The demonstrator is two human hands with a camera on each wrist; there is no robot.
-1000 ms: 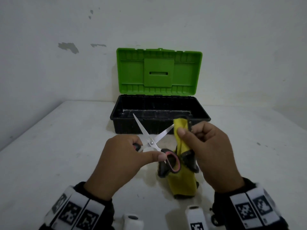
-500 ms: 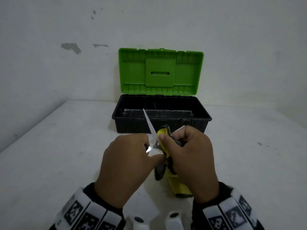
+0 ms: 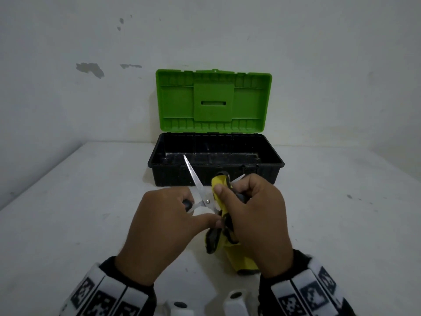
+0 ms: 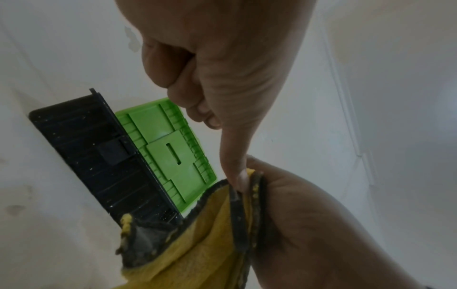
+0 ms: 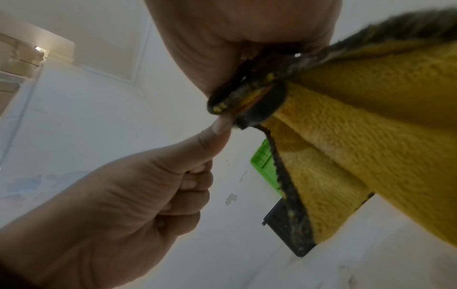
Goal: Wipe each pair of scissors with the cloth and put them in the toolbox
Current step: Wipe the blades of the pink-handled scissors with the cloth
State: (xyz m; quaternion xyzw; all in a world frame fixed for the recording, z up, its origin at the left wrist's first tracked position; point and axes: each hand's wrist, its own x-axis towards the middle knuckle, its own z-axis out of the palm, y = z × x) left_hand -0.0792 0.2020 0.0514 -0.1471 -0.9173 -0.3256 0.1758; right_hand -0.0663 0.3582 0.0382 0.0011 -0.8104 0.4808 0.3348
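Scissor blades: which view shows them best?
Head view. One bare blade of the scissors rises in front of the toolbox; the other is wrapped in the cloth. Left wrist shows no blade, only a handle loop; right wrist likewise.

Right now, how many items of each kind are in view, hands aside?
Scissors: 1
Cloth: 1
Toolbox: 1
Total: 3
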